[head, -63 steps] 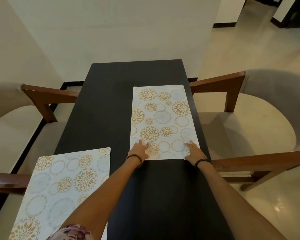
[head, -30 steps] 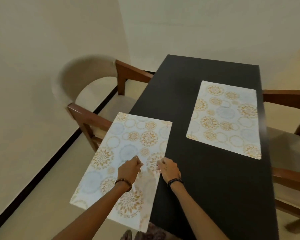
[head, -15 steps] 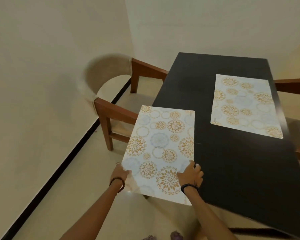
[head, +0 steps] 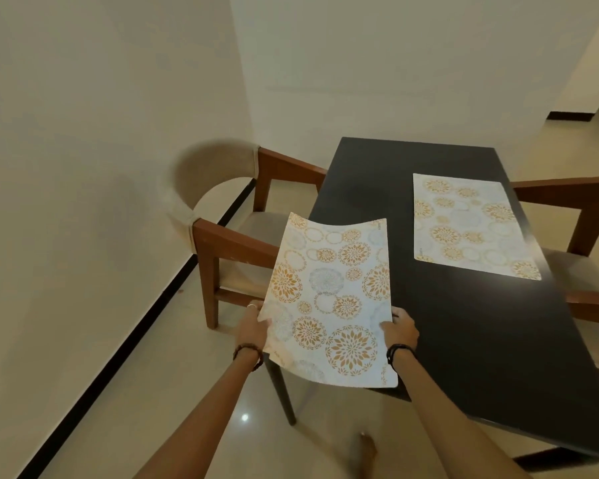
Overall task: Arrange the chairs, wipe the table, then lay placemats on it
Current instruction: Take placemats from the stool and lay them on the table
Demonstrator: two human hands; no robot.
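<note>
Both hands (head: 327,331) grip a placemat (head: 332,299), seemingly above the table (head: 464,323)

Head camera looks forward and down, fairly close, over table (head: 481,340) corner.

Bare table (head: 464,340) btwn mats, chairs flanking.

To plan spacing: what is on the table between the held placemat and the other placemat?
Only bare dark table separates the held placemat from the laid placemat, head view.
</note>
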